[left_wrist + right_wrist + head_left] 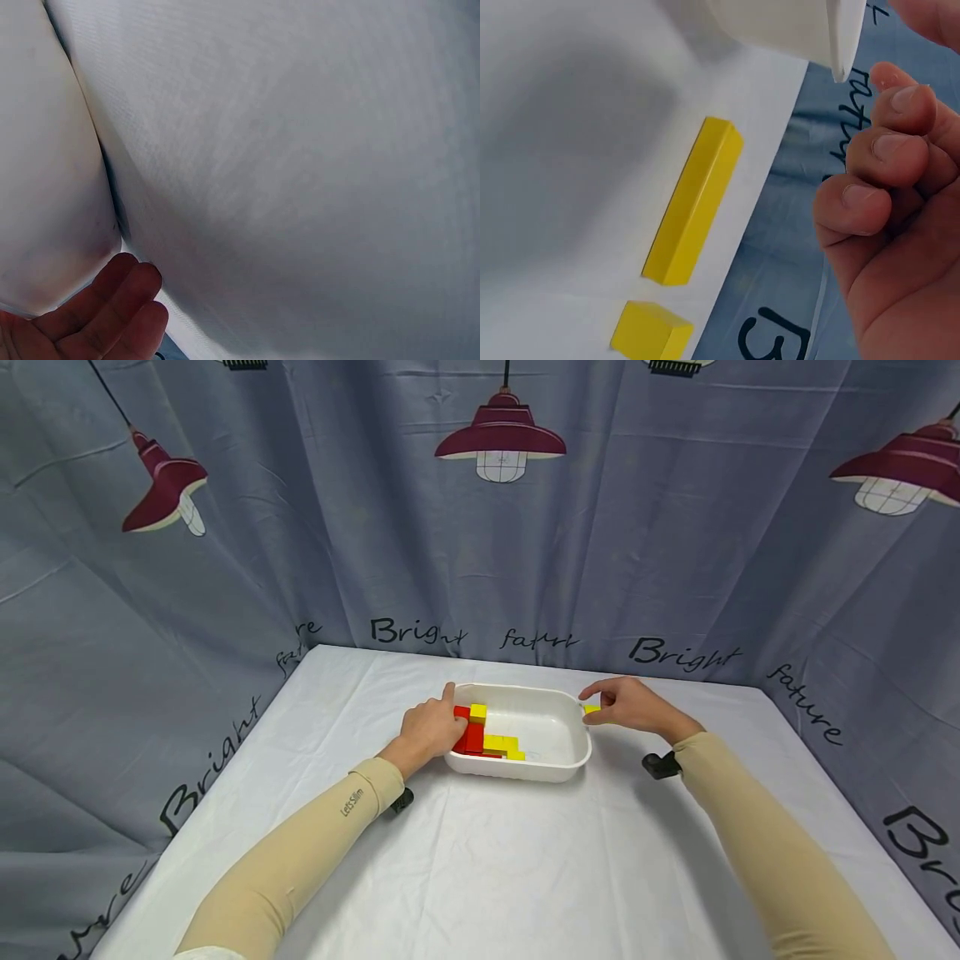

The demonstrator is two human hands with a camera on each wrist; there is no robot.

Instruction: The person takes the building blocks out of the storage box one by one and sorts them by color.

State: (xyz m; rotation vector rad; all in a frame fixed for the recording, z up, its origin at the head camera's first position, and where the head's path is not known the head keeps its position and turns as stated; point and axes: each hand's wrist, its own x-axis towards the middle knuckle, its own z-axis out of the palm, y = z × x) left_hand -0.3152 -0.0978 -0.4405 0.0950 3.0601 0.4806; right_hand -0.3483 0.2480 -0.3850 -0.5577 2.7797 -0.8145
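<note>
A white rectangular plastic tray (536, 772) holds red blocks (474, 739) and yellow blocks (501, 744) towards its left end. My left hand (429, 728) grips the tray's left end, thumb over the rim and other fingers along the outer wall (52, 150). By the right end is my right hand (630, 704), its thumb and index finger spread apart near the rim and its other fingers bent (889, 146). Between them and the tray's corner (841, 45) a small gap shows in the right wrist view. Whether the tray's base touches the table cannot be made out.
A long yellow block (694, 202) and a shorter yellow block (651, 330) lie on the white-covered table (517, 868) beyond the right hand, near its far edge. A grey printed curtain (480, 552) hangs behind the table and along both sides.
</note>
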